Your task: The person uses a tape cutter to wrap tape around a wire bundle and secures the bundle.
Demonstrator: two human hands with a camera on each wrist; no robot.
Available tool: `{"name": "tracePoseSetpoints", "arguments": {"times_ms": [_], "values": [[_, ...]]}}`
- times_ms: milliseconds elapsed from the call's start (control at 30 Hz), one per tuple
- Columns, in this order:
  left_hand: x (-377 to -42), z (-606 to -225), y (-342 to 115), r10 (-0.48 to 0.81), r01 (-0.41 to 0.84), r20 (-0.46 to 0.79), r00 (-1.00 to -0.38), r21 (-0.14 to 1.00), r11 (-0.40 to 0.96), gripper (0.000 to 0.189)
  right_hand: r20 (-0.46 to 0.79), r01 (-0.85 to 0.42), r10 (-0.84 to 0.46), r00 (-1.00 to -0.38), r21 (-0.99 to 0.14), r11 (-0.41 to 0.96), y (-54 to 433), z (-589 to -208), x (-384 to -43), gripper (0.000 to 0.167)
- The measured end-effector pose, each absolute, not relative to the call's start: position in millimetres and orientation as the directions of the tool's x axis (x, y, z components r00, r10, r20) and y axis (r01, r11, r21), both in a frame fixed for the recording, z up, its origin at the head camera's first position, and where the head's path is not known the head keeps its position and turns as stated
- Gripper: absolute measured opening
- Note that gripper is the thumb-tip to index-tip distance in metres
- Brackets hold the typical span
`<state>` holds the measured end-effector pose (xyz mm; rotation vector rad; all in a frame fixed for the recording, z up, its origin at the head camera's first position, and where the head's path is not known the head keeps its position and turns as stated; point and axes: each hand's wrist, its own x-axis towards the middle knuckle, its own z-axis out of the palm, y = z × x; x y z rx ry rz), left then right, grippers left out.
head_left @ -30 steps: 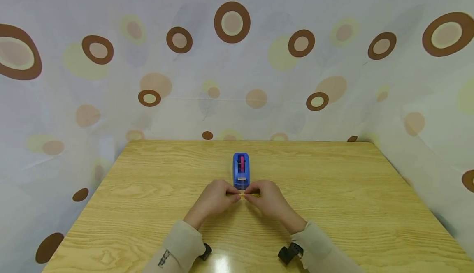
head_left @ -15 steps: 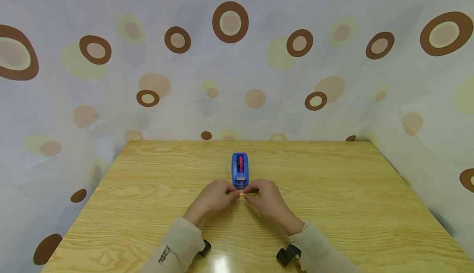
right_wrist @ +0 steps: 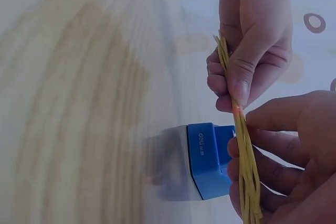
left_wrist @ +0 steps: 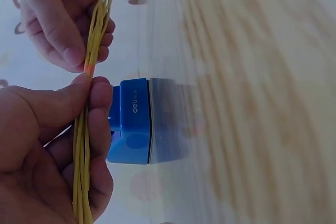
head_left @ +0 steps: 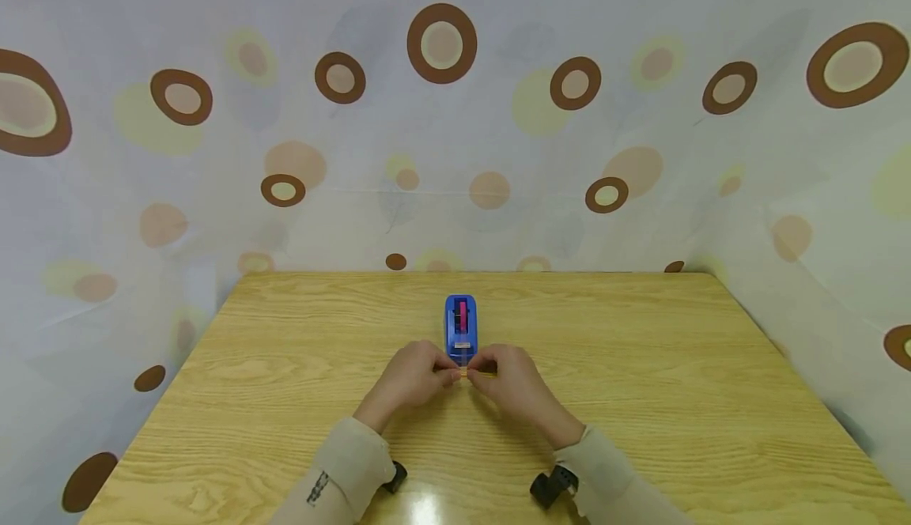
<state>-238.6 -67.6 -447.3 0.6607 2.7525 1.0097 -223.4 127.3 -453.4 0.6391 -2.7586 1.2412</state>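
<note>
A bundle of thin yellow strands [left_wrist: 81,153] lies across both hands. My left hand [head_left: 416,375] pinches it between thumb and fingers on one side of its middle, and my right hand [head_left: 508,379] does likewise on the other side. Between the thumbs, an orange-pink patch [right_wrist: 238,110] shows on the bundle. The strand ends fan out loosely past the fingers in the wrist views. Just beyond the hands stands a blue tape dispenser [head_left: 461,327] with a pink-centred roll. From its front, a strip of clear tape [head_left: 464,359] reaches down to the bundle between the fingertips.
The dispenser rests on a wood-grain table [head_left: 299,327], whose glossy top mirrors it in the wrist views. A pale curtain [head_left: 455,137] with brown and beige circles surrounds the table at the back and sides. Dark camera straps [head_left: 555,485] sit at the wrists.
Fingers have shifted very slightly about the bundle. Both hands stay in front of the dispenser, and the head view has moved by a tiny amount.
</note>
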Motion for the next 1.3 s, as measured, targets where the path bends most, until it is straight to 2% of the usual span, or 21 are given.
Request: {"name": "tracePoseSetpoints", "arguments": {"times_ms": [333, 533, 867, 1100, 1300], "values": [[-240.7, -447.4, -66.0, 0.429, 0.355, 0.048, -0.902, 0.649, 0.673, 0.009, 0.160, -0.430, -0.443, -0.882, -0.656, 0.620, 132.5, -447.4, -231.1, 0.013], [-240.3, -447.4, -64.4, 0.424, 0.351, 0.049, -0.904, 0.651, 0.673, 0.009, 0.170, -0.453, -0.461, -0.871, -0.641, 0.619, 132.8, -449.5, -230.9, 0.014], [-241.2, -446.6, -63.2, 0.420, 0.328, 0.016, -0.908, 0.649, 0.686, 0.011, 0.231, -0.470, -0.426, -0.874, -0.625, 0.624, 132.5, -455.6, -231.2, 0.010], [-243.1, -445.6, -64.5, 0.446, 0.338, -0.006, -0.895, 0.643, 0.687, 0.024, 0.285, -0.466, -0.371, -0.884, -0.608, 0.643, 129.2, -458.6, -230.3, 0.004], [-243.8, -444.7, -64.3, 0.444, 0.324, -0.039, -0.895, 0.628, 0.708, 0.025, 0.303, -0.457, -0.342, -0.889, -0.608, 0.649, 127.3, -461.8, -230.2, 0.004]]}}
